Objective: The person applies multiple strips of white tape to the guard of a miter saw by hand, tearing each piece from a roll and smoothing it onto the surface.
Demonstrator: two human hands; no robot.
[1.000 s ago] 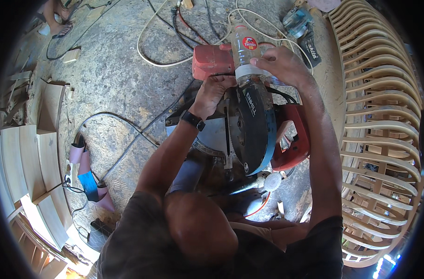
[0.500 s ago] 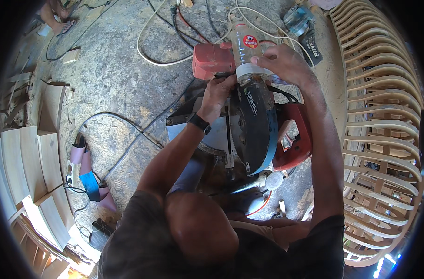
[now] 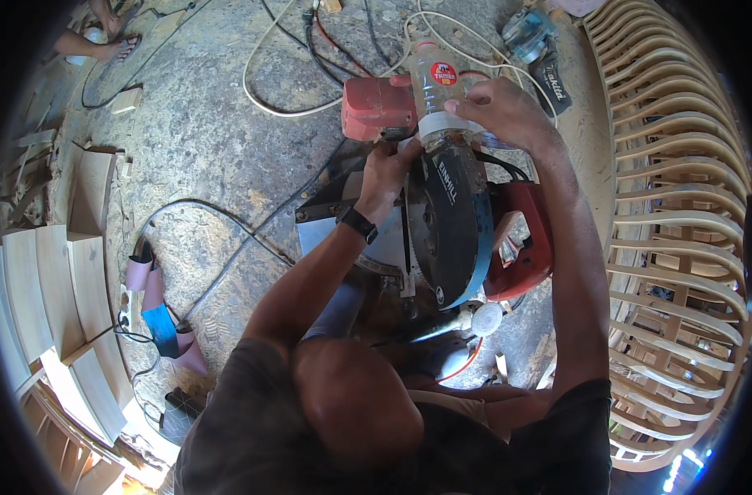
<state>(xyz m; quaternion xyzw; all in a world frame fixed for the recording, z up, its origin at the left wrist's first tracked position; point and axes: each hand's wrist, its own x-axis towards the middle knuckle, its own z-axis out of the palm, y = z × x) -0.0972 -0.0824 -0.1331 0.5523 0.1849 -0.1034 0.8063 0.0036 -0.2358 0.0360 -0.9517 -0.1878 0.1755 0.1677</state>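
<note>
A miter saw with a black blade guard (image 3: 450, 223) and a red D-shaped handle (image 3: 541, 247) stands on the floor before me. At its far end sits a clear plastic bottle (image 3: 432, 74) with a white band round its near end. My right hand (image 3: 508, 111) is curled at the bottle's right side, a fingertip against its wall. Beside the guard, my left hand (image 3: 386, 175) is bent in at the saw's back, just below a red housing (image 3: 378, 107). Its fingers are closed, and what they grip is hidden. A dark watch (image 3: 358, 223) is on my left wrist.
Curved wooden slats in a frame (image 3: 677, 223) line the right. Wooden boards (image 3: 54, 289) stack at left, near a pink and blue wrapped piece (image 3: 155, 305). Cables (image 3: 264, 107) cross the floor. A teal power tool (image 3: 528, 37) lies far right; another person's foot (image 3: 124, 48) shows far left.
My left hand and wrist have shifted slightly to the right, beside the guard. My right hand stays at the bottle. The other person's leg at far left has moved a little.
</note>
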